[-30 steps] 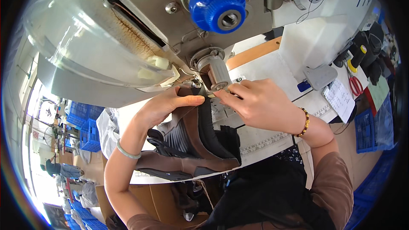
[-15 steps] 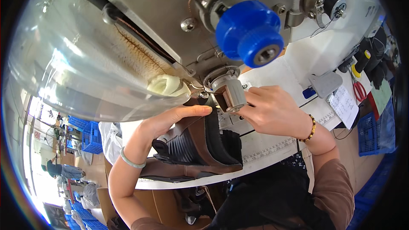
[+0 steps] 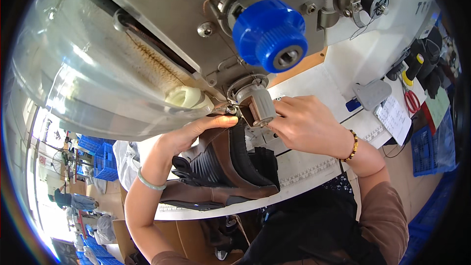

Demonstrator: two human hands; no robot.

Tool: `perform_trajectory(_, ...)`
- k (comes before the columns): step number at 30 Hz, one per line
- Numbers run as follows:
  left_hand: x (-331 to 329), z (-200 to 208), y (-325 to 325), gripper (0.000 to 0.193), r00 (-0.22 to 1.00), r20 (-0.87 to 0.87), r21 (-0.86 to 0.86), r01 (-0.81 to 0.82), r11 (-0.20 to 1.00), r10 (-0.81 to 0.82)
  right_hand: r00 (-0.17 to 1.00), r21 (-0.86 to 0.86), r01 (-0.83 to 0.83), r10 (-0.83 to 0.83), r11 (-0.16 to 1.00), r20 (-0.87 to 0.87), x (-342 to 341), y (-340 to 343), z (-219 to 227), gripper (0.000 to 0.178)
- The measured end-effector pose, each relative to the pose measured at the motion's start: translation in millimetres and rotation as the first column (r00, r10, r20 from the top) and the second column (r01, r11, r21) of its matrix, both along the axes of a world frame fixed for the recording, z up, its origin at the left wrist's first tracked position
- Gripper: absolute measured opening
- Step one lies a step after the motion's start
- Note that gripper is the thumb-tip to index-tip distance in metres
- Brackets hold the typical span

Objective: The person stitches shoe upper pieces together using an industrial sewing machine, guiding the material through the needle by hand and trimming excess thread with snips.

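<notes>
I have the left hand (image 3: 184, 137) reaching in from lower left, thumb laid flat, pinching the top edge of the shoe upper (image 3: 225, 159). The right hand (image 3: 309, 125) curls its fingers at the grey cylinder (image 3: 265, 105); I can't tell whether they grip it. The brown upper, with black ribbed panels and black collar, lies on the white table (image 3: 306, 174) beneath the sewing machine (image 3: 162, 0).

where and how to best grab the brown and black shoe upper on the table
Probably by the broad near end of the shoe upper, coming from the person's side: that end lies at the front edge of the white table, away from the machine head, while the left hand holds the far end close beneath it.
</notes>
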State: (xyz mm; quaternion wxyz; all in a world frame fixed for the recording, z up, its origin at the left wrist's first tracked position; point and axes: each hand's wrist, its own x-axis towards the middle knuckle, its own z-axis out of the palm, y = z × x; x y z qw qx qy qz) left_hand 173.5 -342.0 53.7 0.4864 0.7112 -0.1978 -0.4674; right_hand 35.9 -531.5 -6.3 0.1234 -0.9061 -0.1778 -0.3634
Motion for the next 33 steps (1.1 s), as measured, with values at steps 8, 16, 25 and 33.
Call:
perform_trajectory(8, 13, -9, 3, 0.029, 0.999, 0.035, -0.036, 0.032, 0.999, -0.031, 0.995, -0.017, 0.096, -0.096, 0.995, -0.028, -3, 9, -1, 0.012)
perform_trajectory(16, 29, -22, 15, 0.026, 1.0, -0.002, -0.043, 0.013, 0.999, -0.013, 0.958, 0.47, 0.031, 0.109, 0.882, -0.266, -28, 16, 5, 0.029)
perform_trajectory(25, 34, -27, 11, 0.032, 0.998, 0.019, 0.035, 0.051, 0.998, -0.052, 0.933, 0.594, 0.062, 0.164, 0.802, -0.32, -25, 24, -26, 0.029)
perform_trajectory(33, 46, -36, 17, 0.041, 0.986, 0.008, -0.022, 0.169, 0.985, -0.168, 0.685, 0.155, 0.632, -0.454, 0.759, -0.571, -80, -42, -97, 0.029)
